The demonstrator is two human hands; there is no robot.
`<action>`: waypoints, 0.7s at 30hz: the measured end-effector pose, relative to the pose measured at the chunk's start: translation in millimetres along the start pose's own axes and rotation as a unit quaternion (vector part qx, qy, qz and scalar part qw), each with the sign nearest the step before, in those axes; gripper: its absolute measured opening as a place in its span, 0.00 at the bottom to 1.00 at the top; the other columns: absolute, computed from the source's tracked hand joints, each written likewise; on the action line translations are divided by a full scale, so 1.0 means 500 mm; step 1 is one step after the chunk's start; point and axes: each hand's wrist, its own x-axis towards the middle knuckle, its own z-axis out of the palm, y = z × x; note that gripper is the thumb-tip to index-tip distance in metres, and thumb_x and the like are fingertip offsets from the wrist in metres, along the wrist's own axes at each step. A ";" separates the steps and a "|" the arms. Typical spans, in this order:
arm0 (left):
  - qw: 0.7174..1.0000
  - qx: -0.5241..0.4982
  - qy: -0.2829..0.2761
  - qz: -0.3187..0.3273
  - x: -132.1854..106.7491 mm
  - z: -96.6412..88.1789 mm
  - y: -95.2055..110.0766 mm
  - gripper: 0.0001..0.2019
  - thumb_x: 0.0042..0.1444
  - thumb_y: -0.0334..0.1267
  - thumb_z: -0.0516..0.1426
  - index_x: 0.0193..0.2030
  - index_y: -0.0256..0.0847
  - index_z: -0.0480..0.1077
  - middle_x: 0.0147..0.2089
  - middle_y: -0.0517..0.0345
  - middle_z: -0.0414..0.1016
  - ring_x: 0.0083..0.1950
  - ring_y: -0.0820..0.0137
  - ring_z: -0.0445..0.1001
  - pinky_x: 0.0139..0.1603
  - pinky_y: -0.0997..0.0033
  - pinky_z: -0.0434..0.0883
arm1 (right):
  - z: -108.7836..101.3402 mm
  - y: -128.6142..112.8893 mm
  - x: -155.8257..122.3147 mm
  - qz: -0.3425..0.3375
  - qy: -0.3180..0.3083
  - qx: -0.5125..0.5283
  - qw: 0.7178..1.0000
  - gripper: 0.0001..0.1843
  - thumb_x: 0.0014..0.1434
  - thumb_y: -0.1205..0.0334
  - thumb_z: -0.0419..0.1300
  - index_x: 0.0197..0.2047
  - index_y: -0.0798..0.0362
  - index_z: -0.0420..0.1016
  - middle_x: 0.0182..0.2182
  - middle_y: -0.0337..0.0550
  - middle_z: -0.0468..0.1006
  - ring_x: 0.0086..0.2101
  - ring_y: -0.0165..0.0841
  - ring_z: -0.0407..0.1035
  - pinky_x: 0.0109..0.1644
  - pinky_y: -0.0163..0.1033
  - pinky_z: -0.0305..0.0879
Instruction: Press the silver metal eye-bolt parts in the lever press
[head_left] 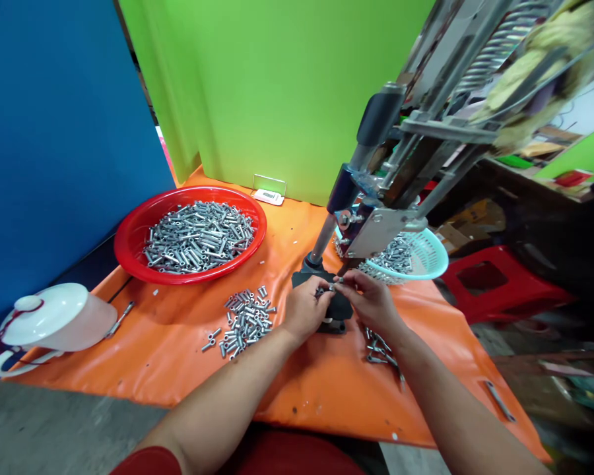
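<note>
My left hand [304,310] and my right hand [371,300] meet over the dark base [337,310] of a hand press [376,198]. Both hands pinch a small metal part [330,287] between their fingertips, just below the press head. A loose pile of small metal sleeves [245,322] lies on the orange mat [178,356] to the left of my left hand. A smaller heap of metal parts [381,348] lies under my right wrist.
A red basin [133,231] full of metal sleeves stands at the back left. A teal basket [433,254] with parts sits behind the press. A white lidded pot [54,320] stands at the mat's left edge. Red plastic stool [495,280] at right.
</note>
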 end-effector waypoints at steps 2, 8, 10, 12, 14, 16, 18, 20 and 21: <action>1.000 -0.012 0.004 0.010 0.003 0.001 0.004 0.07 0.55 0.37 0.57 0.41 0.44 0.72 0.38 0.61 0.78 0.40 0.71 0.74 0.40 0.74 0.67 | -0.004 -0.003 0.002 -0.026 -0.010 -0.025 0.999 0.12 0.56 0.54 0.60 0.32 0.56 0.73 0.26 0.40 0.71 0.28 0.26 0.64 0.32 0.32 0.61; 1.000 -0.014 0.013 0.022 0.019 0.011 0.017 0.07 0.56 0.36 0.55 0.38 0.43 0.75 0.36 0.60 0.78 0.39 0.71 0.74 0.40 0.74 0.67 | -0.012 0.001 0.005 -0.087 -0.013 -0.062 0.994 0.06 0.57 0.60 0.59 0.32 0.54 0.73 0.29 0.41 0.71 0.32 0.28 0.65 0.35 0.33 0.62; 1.000 -0.003 0.014 0.014 0.020 0.016 0.015 0.07 0.56 0.38 0.55 0.34 0.42 0.74 0.32 0.61 0.77 0.35 0.71 0.73 0.36 0.75 0.65 | -0.012 0.002 0.006 -0.078 -0.016 -0.050 0.996 0.07 0.56 0.59 0.60 0.33 0.54 0.74 0.30 0.41 0.72 0.33 0.28 0.66 0.35 0.33 0.62; 1.000 -0.006 0.020 0.013 0.019 0.019 0.009 0.07 0.56 0.39 0.55 0.33 0.41 0.74 0.31 0.62 0.76 0.34 0.72 0.72 0.34 0.75 0.64 | -0.012 0.002 0.007 -0.061 -0.027 -0.040 0.997 0.08 0.55 0.58 0.60 0.33 0.54 0.75 0.30 0.42 0.73 0.33 0.28 0.66 0.35 0.33 0.63; 0.999 -0.018 0.026 0.012 0.018 0.022 0.003 0.07 0.55 0.38 0.55 0.32 0.41 0.74 0.31 0.62 0.76 0.34 0.73 0.72 0.34 0.76 0.64 | -0.013 0.004 0.008 -0.035 -0.046 -0.033 0.998 0.10 0.54 0.55 0.61 0.33 0.54 0.76 0.30 0.42 0.73 0.32 0.28 0.66 0.35 0.33 0.63; 0.999 -0.032 0.026 0.006 0.017 0.025 -0.001 0.06 0.55 0.38 0.56 0.32 0.42 0.74 0.32 0.63 0.76 0.34 0.73 0.72 0.35 0.76 0.64 | -0.021 0.008 0.011 0.002 -0.079 -0.015 0.997 0.13 0.51 0.53 0.63 0.33 0.54 0.76 0.30 0.42 0.74 0.31 0.28 0.67 0.35 0.34 0.64; 0.999 -0.046 0.025 -0.009 0.017 0.027 -0.002 0.06 0.54 0.38 0.56 0.32 0.41 0.74 0.31 0.63 0.76 0.34 0.74 0.72 0.34 0.77 0.64 | -0.043 0.011 0.021 0.060 -0.088 0.014 0.994 0.16 0.46 0.52 0.66 0.33 0.55 0.75 0.30 0.42 0.75 0.31 0.29 0.68 0.36 0.34 0.65; 0.998 -0.054 0.029 -0.028 0.017 0.030 -0.001 0.07 0.54 0.41 0.57 0.31 0.41 0.74 0.29 0.63 0.75 0.32 0.74 0.71 0.31 0.77 0.63 | -0.085 0.004 0.046 0.112 -0.023 0.055 0.992 0.17 0.43 0.53 0.67 0.33 0.56 0.75 0.29 0.42 0.75 0.30 0.29 0.69 0.35 0.35 0.66; 0.997 -0.057 0.032 -0.035 0.017 0.031 -0.001 0.08 0.54 0.42 0.57 0.30 0.41 0.74 0.28 0.63 0.75 0.31 0.74 0.71 0.30 0.77 0.62 | -0.112 -0.006 0.065 0.123 0.036 0.078 0.989 0.17 0.42 0.54 0.68 0.34 0.57 0.74 0.28 0.43 0.75 0.29 0.29 0.69 0.35 0.35 0.67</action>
